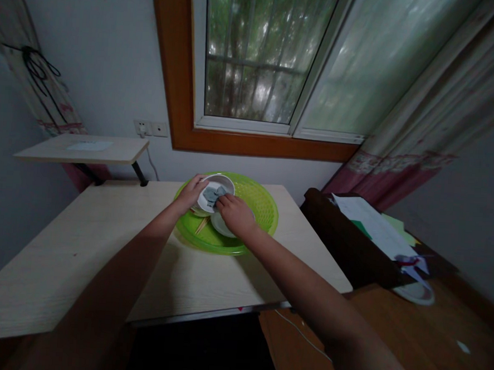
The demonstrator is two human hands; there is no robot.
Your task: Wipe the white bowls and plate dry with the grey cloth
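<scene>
My left hand (193,192) grips the rim of a white bowl (224,181), holding it tilted above a green plastic basket (257,203) on the pale wooden table (101,237). My right hand (236,213) is closed on a grey cloth (213,194) pressed into the bowl's inside. Beneath my right hand a second white dish (219,223) rests in the basket. Wooden chopsticks (201,225) lie in the basket under the bowl.
A small raised shelf (86,148) stands at the table's back left below wall sockets (150,128). A dark cabinet (344,235) with papers (374,220) sits to the right. A window and curtain (421,134) are behind. A white plate (418,293) rests on the lower wooden surface.
</scene>
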